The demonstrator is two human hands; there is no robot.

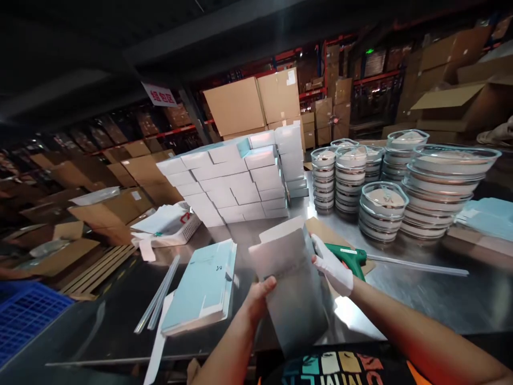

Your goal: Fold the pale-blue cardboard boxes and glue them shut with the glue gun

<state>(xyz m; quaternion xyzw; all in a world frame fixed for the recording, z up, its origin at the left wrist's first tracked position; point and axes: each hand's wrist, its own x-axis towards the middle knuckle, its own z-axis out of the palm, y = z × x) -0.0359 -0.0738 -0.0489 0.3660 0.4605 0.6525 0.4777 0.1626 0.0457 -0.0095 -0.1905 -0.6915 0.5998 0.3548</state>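
A whitish-grey folding carton [294, 283] is held between my hands, tilted, with a flap [282, 229] standing out at its far end. My left hand [258, 299], bare, grips its left side with the thumb on the face. My right hand [332, 266], in a white glove with bare fingertips, holds the right edge; some fingers are hidden behind the carton. Just beyond my right hand lies a green glue gun [355, 256] with a long clear glue stick [420, 266]. To the left rests a stack of flat light-blue cartons [200, 283].
Built-up white boxes [236, 187] form a wall at the back of the metal table. Stacked round glass dishes [382, 211] stand right. Left are clear sticks [158, 294], a white basket [188, 224] and a blue crate [30, 305]. Light-blue sheets [487, 219] lie far right.
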